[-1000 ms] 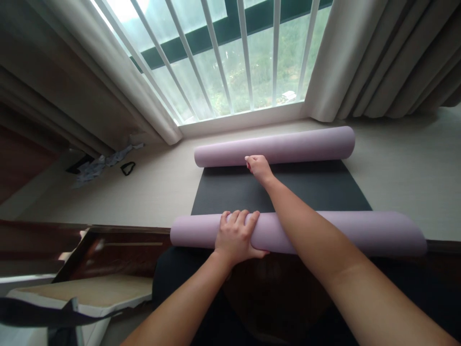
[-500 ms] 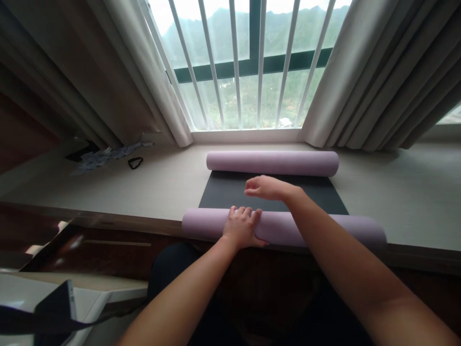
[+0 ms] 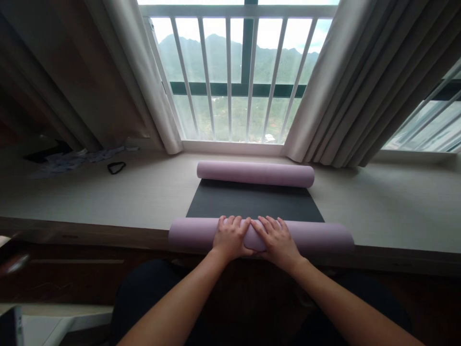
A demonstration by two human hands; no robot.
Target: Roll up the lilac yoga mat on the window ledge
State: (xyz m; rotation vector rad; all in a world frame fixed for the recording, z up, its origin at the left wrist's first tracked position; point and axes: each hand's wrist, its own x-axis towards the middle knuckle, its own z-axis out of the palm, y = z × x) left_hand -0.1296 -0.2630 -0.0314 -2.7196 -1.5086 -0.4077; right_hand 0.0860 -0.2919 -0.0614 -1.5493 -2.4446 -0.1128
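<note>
A yoga mat (image 3: 252,199) lies across the window ledge, pink outside and dark grey inside, rolled up from both ends. Its far roll (image 3: 255,174) rests near the window, and a flat grey stretch joins it to the near roll at the ledge's front edge. My left hand (image 3: 232,236) grips the near roll at its middle, fingers over the top and thumb on the front. Close beside it, my right hand (image 3: 277,240) grips the same roll in the same way. The two thumbs almost meet. The roll's underside is hidden.
A black loop (image 3: 116,167) and some crumpled pale material (image 3: 68,161) lie on the ledge (image 3: 154,192) to the left. Grey curtains (image 3: 324,96) hang on both sides of the barred window (image 3: 230,81). A dark device (image 3: 12,327) shows at the lower left.
My right hand has come down from above the grey stretch onto the near roll, beside my left hand. The left hand keeps its grip. The camera view has tilted up and shifted.
</note>
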